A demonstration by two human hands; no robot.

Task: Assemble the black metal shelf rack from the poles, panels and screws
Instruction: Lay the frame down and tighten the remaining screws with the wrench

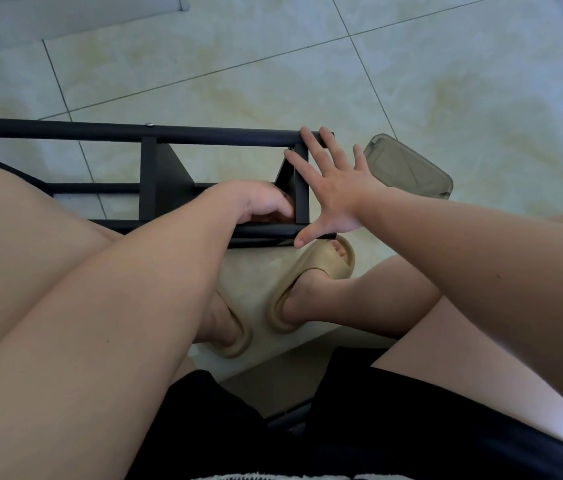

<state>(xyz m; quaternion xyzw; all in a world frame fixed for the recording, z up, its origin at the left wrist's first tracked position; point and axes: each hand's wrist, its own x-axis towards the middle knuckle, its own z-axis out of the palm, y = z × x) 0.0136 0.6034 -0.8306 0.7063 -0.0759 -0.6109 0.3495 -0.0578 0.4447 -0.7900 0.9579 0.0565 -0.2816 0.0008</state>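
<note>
Shelf rack, black, 2 panels; R hand splayed on it, L hand fingers curled, hold unclear.

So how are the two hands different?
The right hand is spread flat, fingers straight; the left hand is curled. The right hand lies across the end of the rack; the left hand reaches inside it. Both are at the same end.

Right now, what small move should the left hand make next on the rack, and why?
Probably tighten the joint at the end panel's near corner: the left hand curls there while the open right hand spans both poles, steadying the rack. Any screw is hidden.
</note>
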